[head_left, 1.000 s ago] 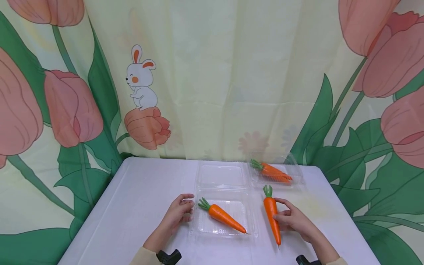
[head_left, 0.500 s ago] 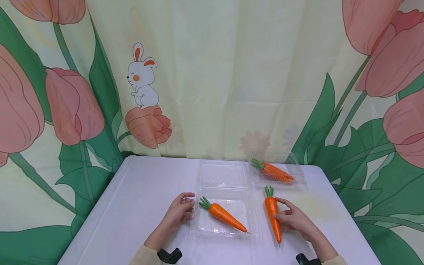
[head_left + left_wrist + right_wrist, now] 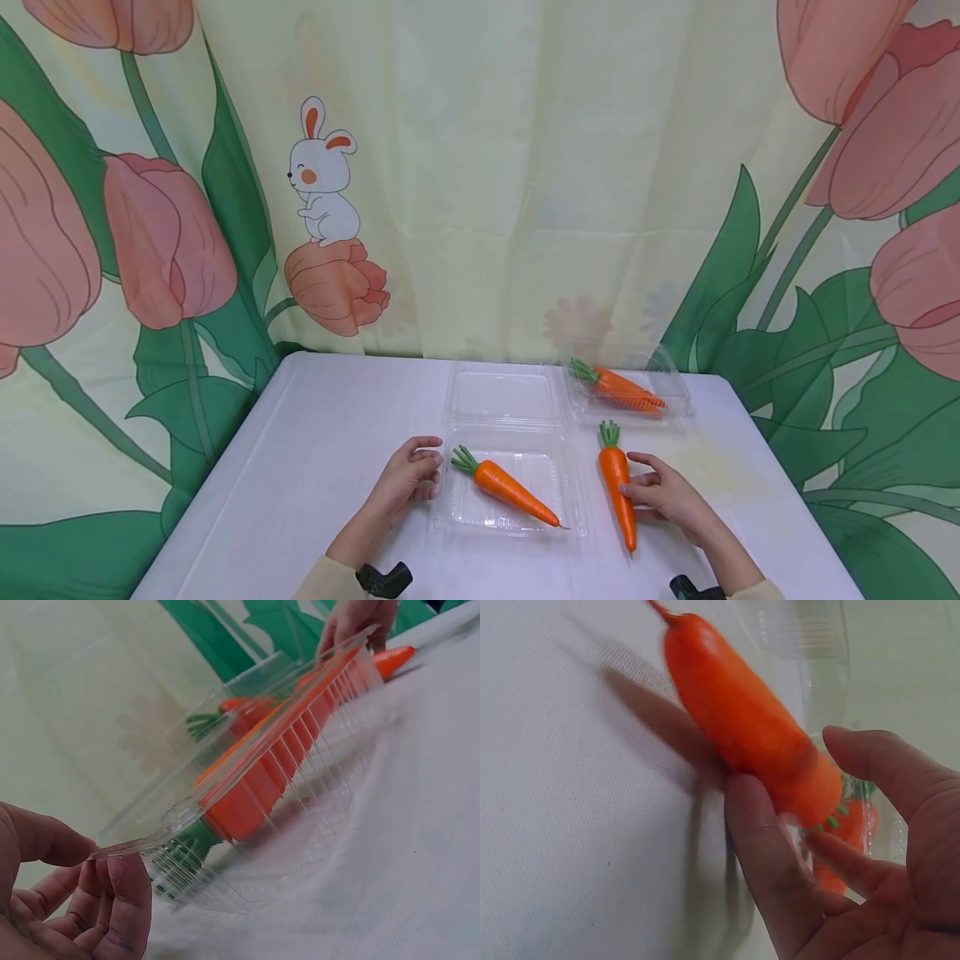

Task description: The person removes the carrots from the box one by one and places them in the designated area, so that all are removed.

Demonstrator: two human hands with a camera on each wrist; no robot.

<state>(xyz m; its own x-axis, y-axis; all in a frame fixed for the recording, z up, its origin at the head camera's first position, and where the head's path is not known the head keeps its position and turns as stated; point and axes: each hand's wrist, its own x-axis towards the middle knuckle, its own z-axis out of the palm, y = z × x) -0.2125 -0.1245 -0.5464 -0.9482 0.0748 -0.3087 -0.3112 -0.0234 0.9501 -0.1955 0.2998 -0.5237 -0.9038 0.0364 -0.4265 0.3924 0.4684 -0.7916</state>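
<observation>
The left hand (image 3: 408, 477) is pinching the left rim of the open box (image 3: 542, 468), thumb above and fingers curling beneath. The right hand (image 3: 667, 496) is lightly pinching a carrot (image 3: 617, 492) with its thumb and fingers, index finger standing away; this carrot is pointing its greens toward the table's far edge, just right of the open box. Black bands (image 3: 384, 581) and beige sleeves (image 3: 326, 579) are showing at both wrists.

A second carrot (image 3: 513, 492) is lying slantwise in the box's base, greens toward its far left corner, tip toward its near right corner. The lid (image 3: 504, 396) is lying back toward the far edge of the white table (image 3: 322, 433). Near the table's far right corner, a closed box (image 3: 677, 404) is holding more carrot (image 3: 617, 390), the number hard to tell. Behind, a tulip-and-rabbit curtain (image 3: 480, 183) is hanging.
</observation>
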